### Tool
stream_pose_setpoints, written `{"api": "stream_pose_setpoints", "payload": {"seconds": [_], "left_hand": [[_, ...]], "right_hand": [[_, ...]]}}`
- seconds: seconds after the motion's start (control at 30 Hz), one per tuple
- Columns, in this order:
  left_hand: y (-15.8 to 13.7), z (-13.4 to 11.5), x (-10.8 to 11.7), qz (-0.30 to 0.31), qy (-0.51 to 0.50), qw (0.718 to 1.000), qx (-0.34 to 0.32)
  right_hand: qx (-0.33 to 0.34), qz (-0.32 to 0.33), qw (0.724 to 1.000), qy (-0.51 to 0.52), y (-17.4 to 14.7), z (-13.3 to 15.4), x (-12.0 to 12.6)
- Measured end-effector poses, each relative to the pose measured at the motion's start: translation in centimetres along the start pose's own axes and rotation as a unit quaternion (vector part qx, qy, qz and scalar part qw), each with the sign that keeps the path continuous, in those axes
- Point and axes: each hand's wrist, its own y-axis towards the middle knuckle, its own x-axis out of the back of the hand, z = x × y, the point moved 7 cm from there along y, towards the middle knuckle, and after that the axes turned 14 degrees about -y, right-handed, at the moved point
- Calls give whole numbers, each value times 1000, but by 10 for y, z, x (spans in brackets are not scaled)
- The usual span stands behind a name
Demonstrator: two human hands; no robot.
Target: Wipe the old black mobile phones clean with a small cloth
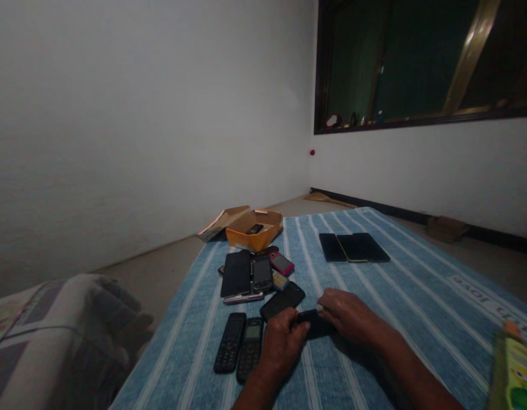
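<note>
Both ends of a dark phone are gripped between my left hand and my right hand, low over the striped cloth. Something small and white shows at my right fingertips; its kind is unclear. Just beyond my left hand lies a black smartphone. To its left, two keypad phones rest side by side, the nearer one showing a pale screen. Farther out is a pile with a flat black device, a dark phone, a gold-keyed phone and a pink phone.
An open orange cardboard box with a dark phone inside stands behind the pile. Several flat black devices lie at the right on the blue striped cloth. A yellow-green package is at the right edge, grey fabric at left.
</note>
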Motion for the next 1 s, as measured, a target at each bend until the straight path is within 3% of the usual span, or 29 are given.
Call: {"api": "stream_pose_setpoints", "payload": {"seconds": [0.23,0.4,0.67,1.0], "left_hand": [[2,3,-4,-7,-36,999,-12],[2,8,-5,-8,-59,998,-14],[-1,4,-6,-8,-45,999,-16],[0,13,-5,0,-71,997,31]], "right_hand": [[48,-80,995,-21,7,41,-9],[63,-115,991,-29,9,47,-11],[46,-92,994,-35,11,37,-10],[14,-51,998,20,6,-13,-5]]}}
